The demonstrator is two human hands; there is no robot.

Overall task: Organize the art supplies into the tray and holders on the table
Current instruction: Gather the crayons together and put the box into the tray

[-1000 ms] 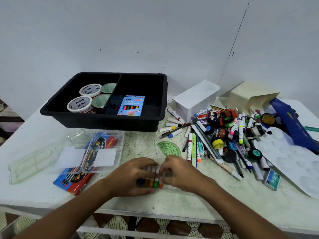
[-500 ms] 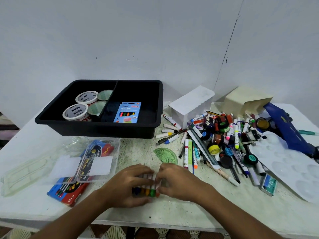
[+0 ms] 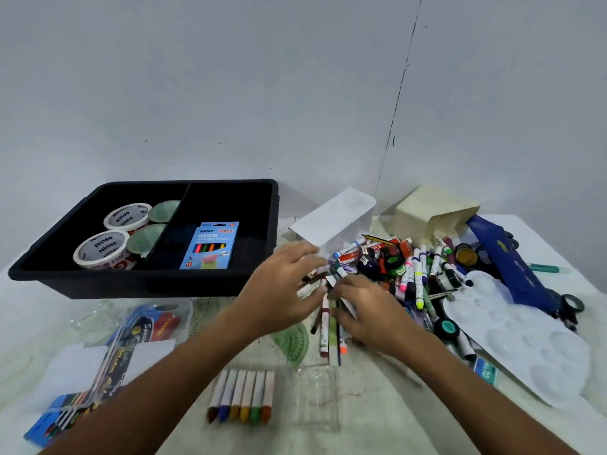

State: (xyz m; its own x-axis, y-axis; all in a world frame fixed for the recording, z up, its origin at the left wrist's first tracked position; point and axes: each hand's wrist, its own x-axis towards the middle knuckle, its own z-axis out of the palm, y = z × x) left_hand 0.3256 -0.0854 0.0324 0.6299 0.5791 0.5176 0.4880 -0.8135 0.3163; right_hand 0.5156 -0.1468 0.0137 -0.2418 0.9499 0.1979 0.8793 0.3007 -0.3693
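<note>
markers [image 3: 412, 284] heaped, both hands in pile; l hand [image 3: 282, 290], r hand [image 3: 368, 310]

I've let go of the crayons [image 3: 241, 397]; they now lie in a row on the bench [image 3: 377, 421], near edge. Both hands have gone forward to the marker pile [image 3: 407, 274]: left hand [image 3: 282, 290] hovers open at its edge, right hand [image 3: 368, 310] rests on the markers, fingers [image 3: 341, 287] spread

Six crayons [image 3: 242, 396] lie side by side near a jumbled marker pile [image 3: 407, 274].
</note>
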